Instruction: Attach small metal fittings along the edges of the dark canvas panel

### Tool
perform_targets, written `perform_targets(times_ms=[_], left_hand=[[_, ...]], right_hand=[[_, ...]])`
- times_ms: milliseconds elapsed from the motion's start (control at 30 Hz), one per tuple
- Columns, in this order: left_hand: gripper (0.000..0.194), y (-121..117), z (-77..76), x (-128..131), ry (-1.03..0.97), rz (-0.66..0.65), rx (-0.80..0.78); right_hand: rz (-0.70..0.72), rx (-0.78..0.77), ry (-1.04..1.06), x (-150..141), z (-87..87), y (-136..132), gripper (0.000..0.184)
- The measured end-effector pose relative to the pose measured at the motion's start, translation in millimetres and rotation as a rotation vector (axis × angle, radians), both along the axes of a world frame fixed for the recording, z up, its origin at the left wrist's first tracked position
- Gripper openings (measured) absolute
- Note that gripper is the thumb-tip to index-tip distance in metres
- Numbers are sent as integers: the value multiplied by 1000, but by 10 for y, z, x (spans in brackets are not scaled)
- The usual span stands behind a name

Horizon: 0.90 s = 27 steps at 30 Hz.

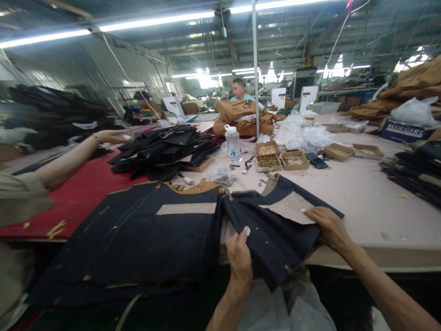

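A dark navy fabric piece (272,234) with a beige patch (292,207) hangs over the table's front edge between my hands. My left hand (239,253) pinches its left edge, thumb on top with a white wrap on the tip. On the right side, near the patch, my right hand (329,225) grips the same piece, its thumb also wrapped in white. To the left lies a stack of larger dark garment pieces (148,234) with a beige strip (186,208). Fingers beneath the cloth are hidden.
Small boxes of brass hardware (268,162), a clear water bottle (233,145) and plastic bags (299,131) stand across the table. A co-worker's arm (69,158) reaches from the left toward a dark cloth pile (165,149). Folded dark garments (416,170) lie at the right.
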<state>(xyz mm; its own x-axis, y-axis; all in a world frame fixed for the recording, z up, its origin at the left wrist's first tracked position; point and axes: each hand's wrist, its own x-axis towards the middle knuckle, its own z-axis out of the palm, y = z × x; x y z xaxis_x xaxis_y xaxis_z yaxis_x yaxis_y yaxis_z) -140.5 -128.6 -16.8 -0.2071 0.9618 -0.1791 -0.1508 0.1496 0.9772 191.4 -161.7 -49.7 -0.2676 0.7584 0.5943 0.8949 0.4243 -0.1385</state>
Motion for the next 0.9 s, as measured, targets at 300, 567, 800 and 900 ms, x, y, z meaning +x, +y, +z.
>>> perform_targets(times_ms=[300,567,800,900], left_hand=[[41,-163,-112,-117,33,-16,-31],[62,-246,-319,-102,133,-93,-78],[63,-409,-396,-30,-231,-90,-219],[62,-470,-312,65,-380,-167,-325]], right_hand=[[-32,166,-37,374,276,129,56],[-169,-114,-51,535,-209,54,78],[-134,-175,420,517,-196,83,56],[-187,-154,695,554,-210,128,52]])
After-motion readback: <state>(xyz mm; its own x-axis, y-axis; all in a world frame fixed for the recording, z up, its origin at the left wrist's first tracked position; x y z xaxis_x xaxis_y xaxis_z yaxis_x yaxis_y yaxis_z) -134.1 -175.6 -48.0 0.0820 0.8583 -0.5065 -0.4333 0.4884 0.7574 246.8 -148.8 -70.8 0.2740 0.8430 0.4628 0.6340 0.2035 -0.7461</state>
